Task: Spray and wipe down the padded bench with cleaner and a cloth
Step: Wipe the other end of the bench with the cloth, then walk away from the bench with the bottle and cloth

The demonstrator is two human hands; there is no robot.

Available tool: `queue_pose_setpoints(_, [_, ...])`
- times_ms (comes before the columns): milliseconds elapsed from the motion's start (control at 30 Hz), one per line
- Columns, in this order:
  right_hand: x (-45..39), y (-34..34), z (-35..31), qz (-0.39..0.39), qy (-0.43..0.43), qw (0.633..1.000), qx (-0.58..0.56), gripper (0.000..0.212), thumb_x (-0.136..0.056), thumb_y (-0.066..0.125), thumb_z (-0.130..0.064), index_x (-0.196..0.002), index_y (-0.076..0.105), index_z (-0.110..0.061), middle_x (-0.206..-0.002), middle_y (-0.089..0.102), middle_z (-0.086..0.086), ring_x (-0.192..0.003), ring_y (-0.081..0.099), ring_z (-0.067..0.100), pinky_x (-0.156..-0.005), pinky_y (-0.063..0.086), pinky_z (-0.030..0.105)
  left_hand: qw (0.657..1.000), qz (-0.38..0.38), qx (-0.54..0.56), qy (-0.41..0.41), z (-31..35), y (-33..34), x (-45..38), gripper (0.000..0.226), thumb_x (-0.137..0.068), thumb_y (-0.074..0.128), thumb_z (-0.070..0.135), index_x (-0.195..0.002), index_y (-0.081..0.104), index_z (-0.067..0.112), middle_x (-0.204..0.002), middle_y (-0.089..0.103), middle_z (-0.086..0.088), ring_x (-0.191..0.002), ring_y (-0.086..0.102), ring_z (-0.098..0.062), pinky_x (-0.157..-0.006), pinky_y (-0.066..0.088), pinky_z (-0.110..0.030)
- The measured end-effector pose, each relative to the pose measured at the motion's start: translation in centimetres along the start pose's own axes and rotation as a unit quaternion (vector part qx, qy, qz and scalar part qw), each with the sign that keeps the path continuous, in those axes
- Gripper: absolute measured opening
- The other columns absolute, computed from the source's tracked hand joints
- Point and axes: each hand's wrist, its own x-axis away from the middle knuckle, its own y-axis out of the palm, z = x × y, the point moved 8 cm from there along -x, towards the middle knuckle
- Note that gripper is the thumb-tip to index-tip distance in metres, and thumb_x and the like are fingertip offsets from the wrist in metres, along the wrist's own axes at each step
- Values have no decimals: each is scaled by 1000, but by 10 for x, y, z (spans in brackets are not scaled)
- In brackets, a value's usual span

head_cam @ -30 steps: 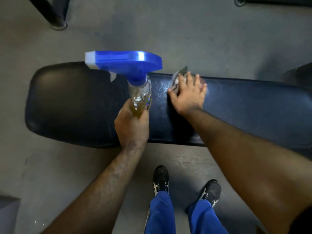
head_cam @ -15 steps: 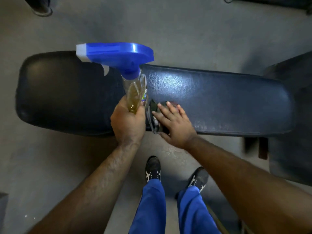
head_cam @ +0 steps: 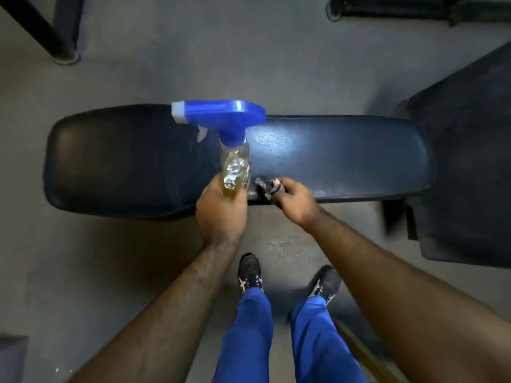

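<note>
Left hand (head_cam: 221,214) is gripping the spray bottle (head_cam: 235,167) upright over the padded bench (head_cam: 345,156) (nozzle pointing left), while the right hand (head_cam: 297,203) is bunching the grey cloth (head_cam: 268,186) against the bench's near edge.

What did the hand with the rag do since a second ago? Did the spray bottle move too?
The right hand dragged the cloth from the far edge of the padded bench back to the near edge, close beside the spray bottle. Its fingers went from flat to bunched around the cloth. The left hand kept gripping the bottle upright over the bench, nozzle pointing left. Nothing was let go.
</note>
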Motion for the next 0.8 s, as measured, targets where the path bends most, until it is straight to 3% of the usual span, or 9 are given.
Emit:
queue_pose_setpoints(67, [29, -18, 0, 20, 27, 994, -100, 11, -78, 62, -10, -86, 67, -15, -75, 61, 0, -73, 53, 16, -72, 45, 30, 1000, -14, -2, 8, 17, -2, 15, 29, -76, 65, 41, -100, 70, 25, -90, 73, 4, -87, 68, -18, -78, 56, -35])
queue_pose_setpoints(167, [92, -61, -4, 48, 67, 982, -173, 29, -90, 49, 13, -84, 60, -13, -61, 57, -3, -48, 51, 0, -47, 40, 9, 998, -53, -11, 23, 53, -3, 47, 21, -78, 71, 33, -96, 71, 22, -87, 74, 4, -78, 64, -13, -68, 47, -23])
queue_pose_setpoints(267, [155, -107, 4, 80, 99, 974, -189, 32, -89, 47, 13, -77, 56, -16, -46, 52, -9, -32, 41, -3, -34, 29, 10, 993, -102, -18, 58, 89, 4, 91, 18, -78, 73, 30, -93, 71, 20, -84, 74, 1, -78, 65, -17, -64, 43, -24])
queue_pose_setpoints(400, [242, -163, 37, 170, 132, 952, -219, 31, -87, 51, 8, -71, 57, -19, -45, 53, -10, -45, 44, 8, -36, 29, 14, 980, -172, -33, 99, 134, 30, 168, 19, -78, 71, 31, -93, 70, 19, -85, 74, -1, -83, 68, -24, -70, 53, -32])
queue_pose_setpoints(533, [330, -193, 83, 236, 140, 912, -304, 32, -91, 47, 13, -82, 61, -14, -45, 58, -12, -34, 45, -4, -35, 31, 7, 958, -237, -56, 151, 166, 56, 260, 25, -76, 72, 34, -95, 70, 18, -90, 74, -4, -87, 68, -29, -73, 54, -36])
queue_pose_setpoints(633, [389, -208, 126, 271, 131, 896, -328, 29, -88, 46, 16, -102, 64, -1, -64, 57, 1, -38, 47, -4, -40, 34, 7, 938, -285, -81, 182, 169, 78, 332, 28, -72, 76, 36, -90, 67, 17, -87, 73, -5, -85, 67, -30, -71, 55, -37])
queue_pose_setpoints(800, [494, -224, 217, 348, 135, 850, -372, 25, -88, 52, 14, -111, 61, 11, -94, 60, 11, -72, 54, 8, -55, 42, 6, 903, -346, -87, 240, 164, 110, 448, 33, -70, 77, 40, -90, 63, 18, -91, 69, -6, -88, 65, -31, -75, 53, -40])
